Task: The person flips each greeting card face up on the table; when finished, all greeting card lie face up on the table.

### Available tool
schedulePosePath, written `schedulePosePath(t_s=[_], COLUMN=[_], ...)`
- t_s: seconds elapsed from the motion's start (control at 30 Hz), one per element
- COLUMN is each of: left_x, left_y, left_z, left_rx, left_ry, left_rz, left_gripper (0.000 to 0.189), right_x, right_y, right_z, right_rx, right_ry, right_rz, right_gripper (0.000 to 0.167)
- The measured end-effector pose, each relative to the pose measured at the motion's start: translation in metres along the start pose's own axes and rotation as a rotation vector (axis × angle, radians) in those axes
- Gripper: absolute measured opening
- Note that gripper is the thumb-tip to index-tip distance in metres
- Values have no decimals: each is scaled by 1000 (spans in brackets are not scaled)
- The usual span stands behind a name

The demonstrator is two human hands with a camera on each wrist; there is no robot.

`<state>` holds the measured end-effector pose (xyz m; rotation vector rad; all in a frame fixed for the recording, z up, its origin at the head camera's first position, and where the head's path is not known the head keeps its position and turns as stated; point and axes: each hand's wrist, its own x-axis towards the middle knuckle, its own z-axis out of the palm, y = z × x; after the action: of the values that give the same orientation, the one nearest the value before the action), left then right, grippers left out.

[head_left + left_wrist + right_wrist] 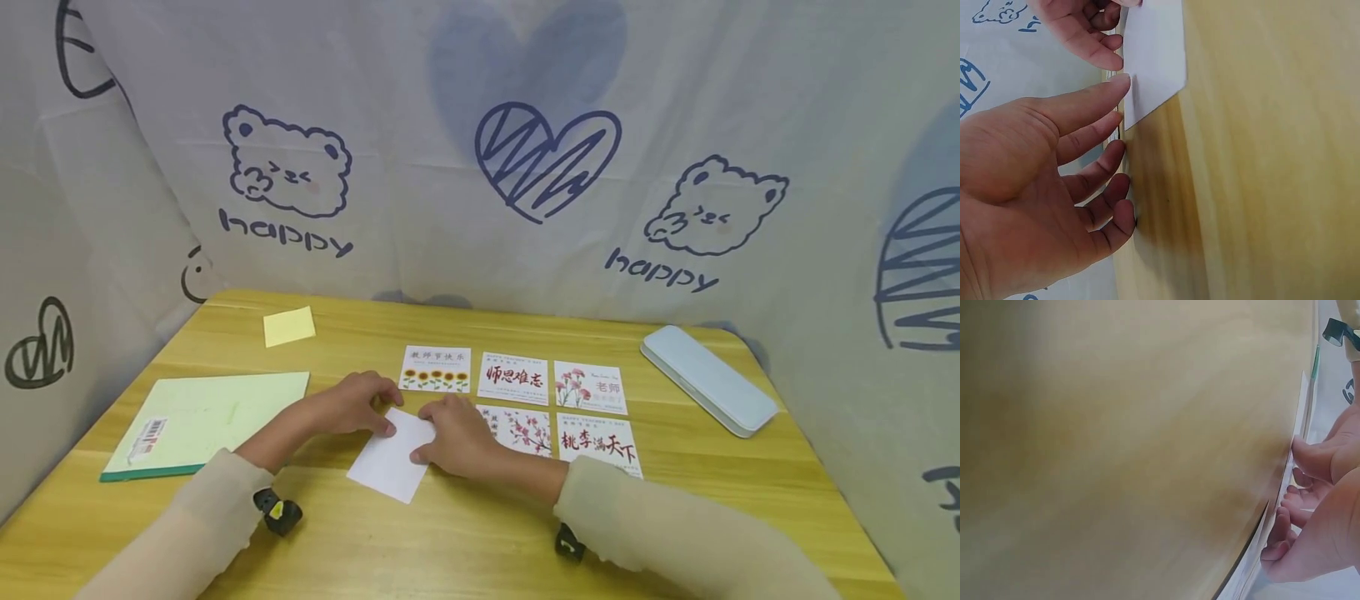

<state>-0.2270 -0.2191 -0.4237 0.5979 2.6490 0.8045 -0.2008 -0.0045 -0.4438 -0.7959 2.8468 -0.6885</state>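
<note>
A blank white card [393, 458] is between my two hands, in front of the printed cards. My left hand [352, 406] holds its upper left edge, thumb on the near face, with the other fingers loosely curved in the left wrist view. My right hand [461, 437] grips the upper right side between thumb and curled fingers. The left wrist view shows the white card [1157, 56] between both hands. Seen from the right wrist, the card is nearly edge-on. Close to my right hand lies a blossom card [528, 431], partly hidden by that hand.
Beyond the hands lie a sunflower card [435, 369], a red-lettered card [513, 377] and a carnation card [592, 388]. Another lettered card [597, 442] is nearer. A light blue case [708, 379] stands right, a pale green book [217, 417] left, a yellow sticky note [289, 327] behind.
</note>
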Motion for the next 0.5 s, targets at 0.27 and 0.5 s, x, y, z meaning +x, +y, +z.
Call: schedulePosePath(t_s=[0.27, 0.5], left_x=[0, -2], left_y=[1, 4], left_z=[-5, -11], left_rx=[-21, -144], left_ry=[-53, -120], left_rz=[19, 16], left_gripper=[23, 19], right_x=[3, 5], right_y=[-1, -2], right_z=[-3, -4], right_rx=[20, 22], right_ry=[-51, -62], right_rz=[13, 1], right_gripper=[60, 59])
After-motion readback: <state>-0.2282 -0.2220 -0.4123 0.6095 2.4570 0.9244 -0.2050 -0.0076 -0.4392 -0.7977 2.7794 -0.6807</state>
